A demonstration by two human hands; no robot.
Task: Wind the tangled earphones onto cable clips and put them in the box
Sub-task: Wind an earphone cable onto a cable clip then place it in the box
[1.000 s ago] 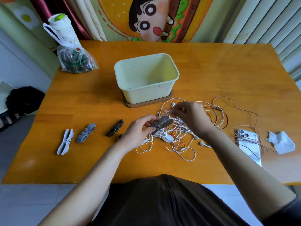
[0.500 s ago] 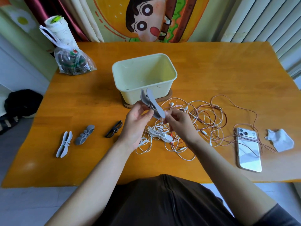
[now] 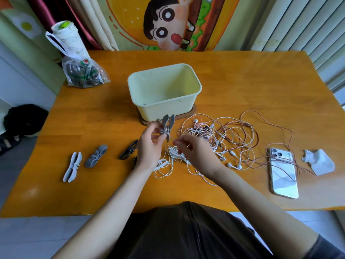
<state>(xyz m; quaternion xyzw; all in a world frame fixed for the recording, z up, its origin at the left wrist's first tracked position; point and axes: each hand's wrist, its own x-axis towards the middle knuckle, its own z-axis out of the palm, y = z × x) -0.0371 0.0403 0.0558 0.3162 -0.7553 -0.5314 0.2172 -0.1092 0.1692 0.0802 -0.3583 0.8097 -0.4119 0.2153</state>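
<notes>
My left hand holds a grey cable clip upright by its middle, just in front of the pale yellow box. Turns of cable sit round the clip's waist. My right hand pinches a thin white cable close below the clip. A tangle of white and pink earphones lies on the wooden table to the right of my hands. Three more clips lie to the left: a light grey one, a darker grey one and a black one.
The box stands on a brown lid or tray. A white phone lies at the right with pink cable across it, beside a crumpled tissue. A plastic bag sits at the table's back left corner.
My left hand has turned the clip more upright and its wings have spread. My right hand has dropped from the clip's side to pinch the cable below it.
</notes>
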